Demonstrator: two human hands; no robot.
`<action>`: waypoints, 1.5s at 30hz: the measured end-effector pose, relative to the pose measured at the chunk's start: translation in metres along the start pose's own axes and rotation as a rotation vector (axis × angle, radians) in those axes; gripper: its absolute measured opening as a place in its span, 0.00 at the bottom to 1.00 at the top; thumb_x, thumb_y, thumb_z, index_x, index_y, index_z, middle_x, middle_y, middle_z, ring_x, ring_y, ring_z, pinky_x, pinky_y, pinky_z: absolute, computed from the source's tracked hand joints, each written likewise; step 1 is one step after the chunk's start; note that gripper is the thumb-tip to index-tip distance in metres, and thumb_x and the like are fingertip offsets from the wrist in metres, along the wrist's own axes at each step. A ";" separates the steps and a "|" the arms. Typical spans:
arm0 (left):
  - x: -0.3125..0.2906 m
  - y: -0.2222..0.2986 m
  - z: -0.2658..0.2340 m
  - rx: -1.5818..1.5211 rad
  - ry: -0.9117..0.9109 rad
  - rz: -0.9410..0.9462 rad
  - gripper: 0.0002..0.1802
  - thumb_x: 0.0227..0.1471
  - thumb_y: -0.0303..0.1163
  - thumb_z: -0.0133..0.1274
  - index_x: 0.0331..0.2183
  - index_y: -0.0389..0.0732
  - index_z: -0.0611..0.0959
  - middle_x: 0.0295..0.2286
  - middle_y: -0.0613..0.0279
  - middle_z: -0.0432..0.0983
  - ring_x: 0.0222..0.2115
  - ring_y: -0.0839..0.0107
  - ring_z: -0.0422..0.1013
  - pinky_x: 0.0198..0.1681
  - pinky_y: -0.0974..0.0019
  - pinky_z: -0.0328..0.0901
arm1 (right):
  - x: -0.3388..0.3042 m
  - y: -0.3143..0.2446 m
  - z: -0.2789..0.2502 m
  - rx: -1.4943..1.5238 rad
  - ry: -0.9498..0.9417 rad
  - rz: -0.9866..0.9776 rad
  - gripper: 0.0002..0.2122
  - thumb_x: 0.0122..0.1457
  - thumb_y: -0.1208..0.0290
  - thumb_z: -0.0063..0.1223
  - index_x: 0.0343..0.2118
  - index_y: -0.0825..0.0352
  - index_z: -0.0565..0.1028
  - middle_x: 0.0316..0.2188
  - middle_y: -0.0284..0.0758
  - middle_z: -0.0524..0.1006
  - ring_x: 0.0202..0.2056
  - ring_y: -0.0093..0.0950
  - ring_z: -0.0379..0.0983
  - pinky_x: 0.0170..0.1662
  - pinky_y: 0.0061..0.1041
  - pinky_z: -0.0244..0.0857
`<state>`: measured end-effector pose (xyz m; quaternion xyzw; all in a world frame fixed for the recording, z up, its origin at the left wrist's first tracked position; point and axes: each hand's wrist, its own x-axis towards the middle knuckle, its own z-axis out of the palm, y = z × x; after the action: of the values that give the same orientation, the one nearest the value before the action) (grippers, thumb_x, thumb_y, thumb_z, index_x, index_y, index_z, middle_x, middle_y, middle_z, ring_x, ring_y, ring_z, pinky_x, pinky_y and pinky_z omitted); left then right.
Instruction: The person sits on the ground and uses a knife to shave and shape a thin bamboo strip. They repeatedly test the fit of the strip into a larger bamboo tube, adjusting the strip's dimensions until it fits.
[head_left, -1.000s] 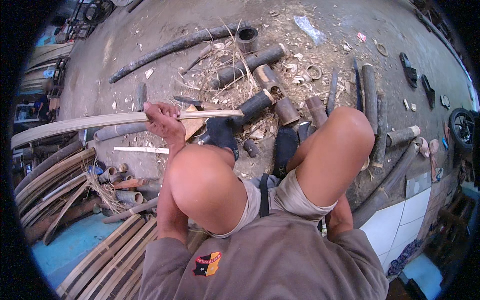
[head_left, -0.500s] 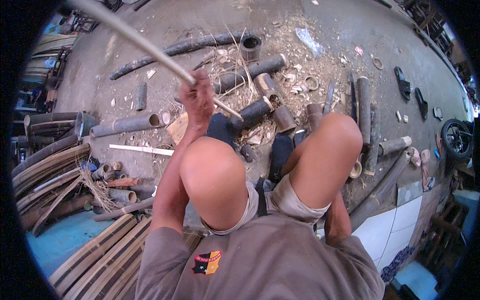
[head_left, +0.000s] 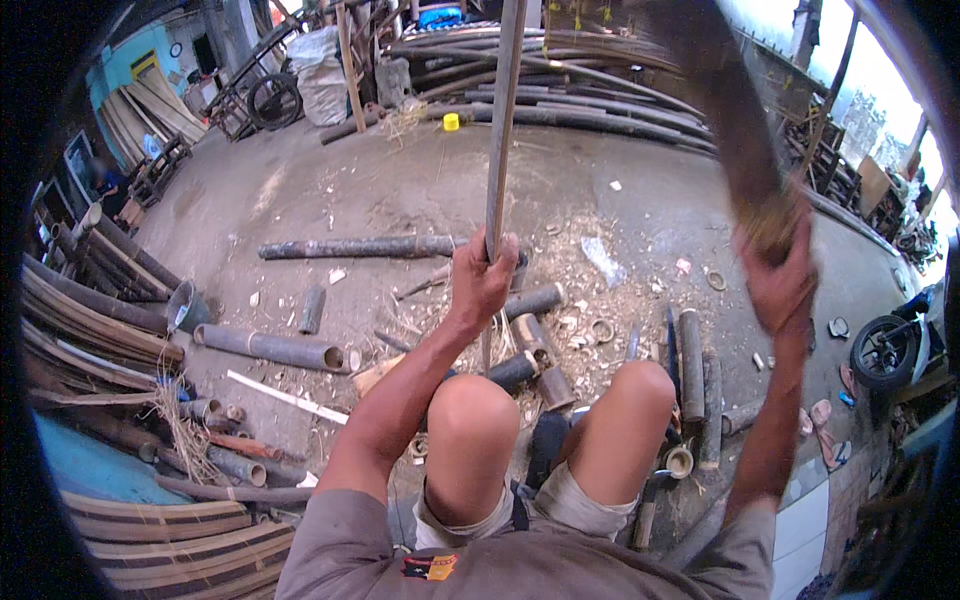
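Observation:
My left hand (head_left: 481, 276) is closed around a long, narrow wooden or bamboo stick (head_left: 505, 120). The stick stands nearly upright; its lower end goes down in front of my left knee. Raised at the right, my right hand (head_left: 778, 275) grips the lower end of a long, broad, dark brown tool (head_left: 725, 110). Motion smears the tool, so its exact kind cannot be told. Below the hands, between and ahead of my knees, lie a dark bamboo piece (head_left: 515, 371) and a short split bamboo piece (head_left: 534, 338).
Wood chips (head_left: 590, 335) litter the floor. A long dark pole (head_left: 360, 248) and a bamboo tube (head_left: 265, 343) lie left. Upright-looking dark bamboo lengths (head_left: 691, 365) lie right, near a motorbike wheel (head_left: 885, 350). Stacked poles (head_left: 600, 118) line the back; bamboo strips (head_left: 160, 535) lie near left.
The stick has swung from leaning left to nearly upright in my left hand. My right hand has risen from beside my right thigh, bringing up the dark tool. The view has tilted up.

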<state>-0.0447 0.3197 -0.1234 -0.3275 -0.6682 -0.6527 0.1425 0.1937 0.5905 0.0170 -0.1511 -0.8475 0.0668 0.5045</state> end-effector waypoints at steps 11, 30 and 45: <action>-0.021 0.008 -0.016 -0.021 0.036 -0.009 0.19 0.61 0.38 0.54 0.24 0.38 0.71 0.16 0.71 0.60 0.22 0.81 0.56 0.23 0.68 0.57 | 0.145 -0.137 -0.026 -0.075 -0.327 -0.467 0.33 0.53 0.51 0.63 0.60 0.57 0.67 0.39 0.43 0.82 0.36 0.38 0.81 0.49 0.40 0.74; -0.031 -0.005 -0.007 -0.067 0.016 0.036 0.14 0.60 0.36 0.54 0.28 0.38 0.73 0.15 0.62 0.61 0.18 0.76 0.57 0.21 0.65 0.58 | 0.151 -0.194 -0.028 0.114 0.241 -0.523 0.25 0.57 0.58 0.58 0.54 0.67 0.71 0.43 0.41 0.77 0.40 0.33 0.76 0.47 0.35 0.70; -0.037 -0.018 -0.018 0.034 -0.038 0.027 0.13 0.59 0.35 0.55 0.29 0.37 0.73 0.15 0.60 0.60 0.17 0.74 0.57 0.21 0.65 0.58 | 0.126 -0.152 -0.024 -0.099 -0.317 -0.638 0.27 0.53 0.60 0.65 0.56 0.59 0.71 0.40 0.45 0.81 0.38 0.39 0.81 0.45 0.38 0.75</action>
<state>-0.0323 0.2940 -0.1584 -0.3464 -0.6774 -0.6327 0.1442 0.1297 0.4866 0.1738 0.1089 -0.9219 -0.1125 0.3544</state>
